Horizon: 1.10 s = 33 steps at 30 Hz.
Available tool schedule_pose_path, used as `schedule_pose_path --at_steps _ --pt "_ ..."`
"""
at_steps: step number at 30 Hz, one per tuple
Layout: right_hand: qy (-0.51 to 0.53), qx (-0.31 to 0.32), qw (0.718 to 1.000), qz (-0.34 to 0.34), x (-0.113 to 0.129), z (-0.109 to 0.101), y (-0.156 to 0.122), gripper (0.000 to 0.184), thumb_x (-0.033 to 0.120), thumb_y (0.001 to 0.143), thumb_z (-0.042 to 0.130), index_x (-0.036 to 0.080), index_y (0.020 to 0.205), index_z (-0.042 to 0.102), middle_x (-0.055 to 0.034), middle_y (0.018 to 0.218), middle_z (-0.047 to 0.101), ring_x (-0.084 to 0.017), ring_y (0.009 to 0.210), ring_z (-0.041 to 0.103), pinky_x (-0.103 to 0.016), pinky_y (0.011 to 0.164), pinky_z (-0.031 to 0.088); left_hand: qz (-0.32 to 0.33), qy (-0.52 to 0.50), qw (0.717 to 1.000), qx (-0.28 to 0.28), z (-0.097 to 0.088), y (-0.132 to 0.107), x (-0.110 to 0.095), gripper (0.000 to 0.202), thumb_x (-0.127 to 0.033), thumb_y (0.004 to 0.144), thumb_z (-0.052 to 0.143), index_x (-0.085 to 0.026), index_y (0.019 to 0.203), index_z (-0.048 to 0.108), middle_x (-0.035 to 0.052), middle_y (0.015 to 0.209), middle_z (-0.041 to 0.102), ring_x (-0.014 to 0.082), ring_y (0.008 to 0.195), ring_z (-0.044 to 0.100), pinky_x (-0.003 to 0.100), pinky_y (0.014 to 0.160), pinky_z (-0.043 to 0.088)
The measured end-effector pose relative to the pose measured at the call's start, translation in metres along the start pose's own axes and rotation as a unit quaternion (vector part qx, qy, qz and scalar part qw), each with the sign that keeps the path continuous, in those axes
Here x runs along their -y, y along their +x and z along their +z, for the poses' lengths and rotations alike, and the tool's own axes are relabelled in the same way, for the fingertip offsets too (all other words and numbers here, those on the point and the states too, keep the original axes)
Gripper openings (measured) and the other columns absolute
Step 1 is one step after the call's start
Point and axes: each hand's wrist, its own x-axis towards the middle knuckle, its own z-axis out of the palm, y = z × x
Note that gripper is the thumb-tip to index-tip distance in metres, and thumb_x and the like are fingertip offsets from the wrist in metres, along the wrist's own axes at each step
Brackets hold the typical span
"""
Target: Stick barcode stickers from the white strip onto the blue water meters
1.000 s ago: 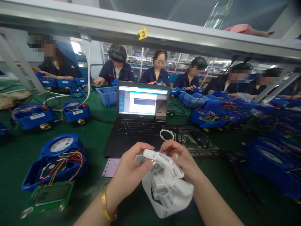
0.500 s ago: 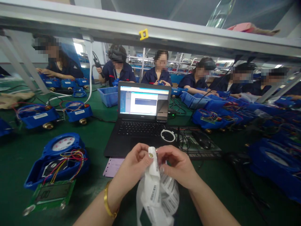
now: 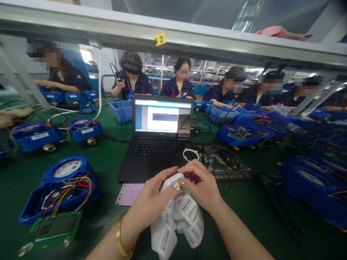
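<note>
While apparently "DELL" [image 3: 162,134] on the laptop [image 3: 155,147], barcode labels [image 3: 188,209] in both hands [image 3: 151,202] [image 3: 202,185].

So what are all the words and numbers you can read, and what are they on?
"DELL": on the laptop, just under its screen.
Too small to read: the writing on that screen, and the print on the barcode labels.
Too blurred to read: the white sticker on a blue housing, the mouse pad lettering, the purple paper, and the marks on the circuit board's display.
</note>
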Motion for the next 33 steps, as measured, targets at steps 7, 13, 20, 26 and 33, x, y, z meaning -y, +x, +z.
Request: schedule_pose_path --at_steps 7,13,20,26,33 --pt "-0.005 -0.005 1.000 -0.024 0.000 0.000 -0.001 0.008 0.025 0.084 0.067 0.021 0.091 0.065 -0.0039 0.092 0.055 -0.013 0.070 0.053 -0.023 0.054 0.042 0.055 0.093 0.993 -0.054 0.004 0.001 -0.002 0.023 -0.021 0.077 0.057 -0.017 0.100 0.057 0.0021 0.093 0.061 0.0155 0.084 0.056 0.024 0.073 0.044" --pt "-0.034 -0.001 0.998 -0.058 0.002 0.000 0.000 0.005 0.024 0.087 0.063 0.021 0.090 0.065 -0.0042 0.090 0.058 -0.015 0.075 0.055 -0.025 0.059 0.046 0.047 0.148 0.984 -0.091 0.003 0.000 0.003 0.021 -0.026 0.079 0.057 -0.019 0.099 0.058 0.0006 0.092 0.061 0.0162 0.083 0.056 0.025 0.073 0.043" --pt "-0.053 -0.003 0.996 -0.073 0.002 0.001 -0.001 0.004 0.021 0.088 0.061 0.020 0.089 0.064 -0.0037 0.090 0.058 -0.014 0.076 0.056 -0.024 0.064 0.047 0.050 0.166 0.981 -0.088 0.005 -0.001 0.005 0.023 -0.017 0.077 0.052 -0.020 0.099 0.055 -0.0023 0.087 0.059 0.0132 0.078 0.054 0.022 0.067 0.041" --pt "-0.050 0.003 0.996 -0.077 0.003 0.002 0.000 0.004 0.018 0.089 0.059 0.019 0.087 0.062 -0.0039 0.087 0.057 -0.015 0.079 0.056 -0.026 0.069 0.047 0.058 0.230 0.967 -0.093 0.003 0.000 0.008 0.017 -0.024 0.083 0.049 -0.021 0.099 0.055 -0.0022 0.086 0.060 0.0139 0.076 0.056 0.023 0.066 0.040" --pt "-0.038 -0.025 0.996 -0.083 0.007 0.005 0.004 0.010 0.025 0.089 0.058 0.019 0.084 0.063 -0.0053 0.085 0.057 -0.016 0.077 0.057 -0.027 0.067 0.048 0.033 0.285 0.952 -0.103 -0.006 0.003 0.014 0.030 -0.045 0.082 0.050 -0.023 0.102 0.052 -0.0008 0.088 0.062 0.0176 0.078 0.058 0.024 0.063 0.042"
